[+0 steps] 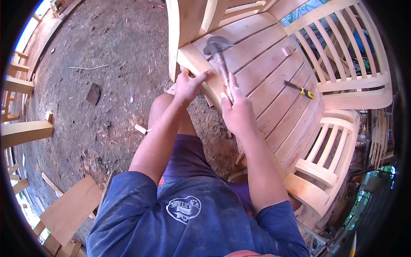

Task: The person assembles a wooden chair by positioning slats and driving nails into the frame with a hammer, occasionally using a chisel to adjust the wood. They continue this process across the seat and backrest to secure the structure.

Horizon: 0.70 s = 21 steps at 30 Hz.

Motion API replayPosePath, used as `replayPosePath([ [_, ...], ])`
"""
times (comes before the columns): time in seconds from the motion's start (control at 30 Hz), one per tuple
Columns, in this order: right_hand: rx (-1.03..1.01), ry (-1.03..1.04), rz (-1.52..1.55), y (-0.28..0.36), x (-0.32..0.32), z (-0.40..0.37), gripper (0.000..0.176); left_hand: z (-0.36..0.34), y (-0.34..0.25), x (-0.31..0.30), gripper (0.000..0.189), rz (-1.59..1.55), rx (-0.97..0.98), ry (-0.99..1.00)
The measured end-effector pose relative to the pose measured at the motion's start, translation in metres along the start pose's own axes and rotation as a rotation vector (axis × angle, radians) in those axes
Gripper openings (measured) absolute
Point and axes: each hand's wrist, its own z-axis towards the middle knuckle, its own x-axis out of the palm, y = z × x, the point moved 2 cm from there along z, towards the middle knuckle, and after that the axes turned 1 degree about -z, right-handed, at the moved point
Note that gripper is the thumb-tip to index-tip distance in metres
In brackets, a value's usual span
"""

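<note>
A hammer is gripped by its handle in my right hand, its head slightly blurred above the front rail. My left hand lies on the pale wooden front rail of a slatted bench, with the thumb stretched toward the hammer and the fingers curled over the rail's outer edge. Behind the rail spreads the bench seat of wide planks. On those planks rest a chisel with a yellow and black handle and a small wood block.
Slatted backrests rise at the upper right, and another slatted part stands lower right. A wooden board lies at the lower left. Wooden frame pieces line the left edge above the dirt ground.
</note>
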Motion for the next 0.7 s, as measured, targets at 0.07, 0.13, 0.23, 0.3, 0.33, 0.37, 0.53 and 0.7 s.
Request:
replayPosePath([
  [0.07, 0.08, 0.054, -0.049, -0.001, -0.007, 0.004, 0.065, 0.008, -0.003, -0.001, 0.075, 0.003, 0.031, -0.007],
  [0.13, -0.011, -0.068, 0.039, 0.007, -0.011, 0.0, 0.065, 0.004, 0.001, 0.0, 0.083, 0.019, 0.036, -0.032],
  [0.23, -0.067, -0.117, 0.124, 0.015, -0.013, 0.0, 0.065, 0.005, 0.005, 0.002, 0.077, -0.051, 0.037, -0.041],
  [0.3, -0.063, -0.063, 0.127, -0.001, -0.002, -0.001, 0.065, 0.004, 0.002, 0.001, 0.074, -0.025, 0.034, -0.035],
  [0.33, 0.016, 0.064, -0.007, -0.009, 0.001, 0.001, 0.066, 0.003, -0.002, 0.0, 0.072, -0.012, 0.034, -0.031],
  [0.37, 0.095, 0.09, -0.039, -0.014, -0.002, -0.002, 0.066, 0.004, -0.003, 0.0, 0.072, -0.003, 0.023, -0.038],
  [0.53, 0.153, -0.016, 0.032, -0.016, -0.022, -0.027, 0.063, 0.037, -0.024, -0.011, 0.061, 0.078, -0.226, -0.275],
  [0.7, 0.2, -0.092, 0.285, -0.015, -0.037, -0.064, 0.06, 0.032, -0.049, -0.01, 0.078, 0.274, -0.295, -0.352],
])
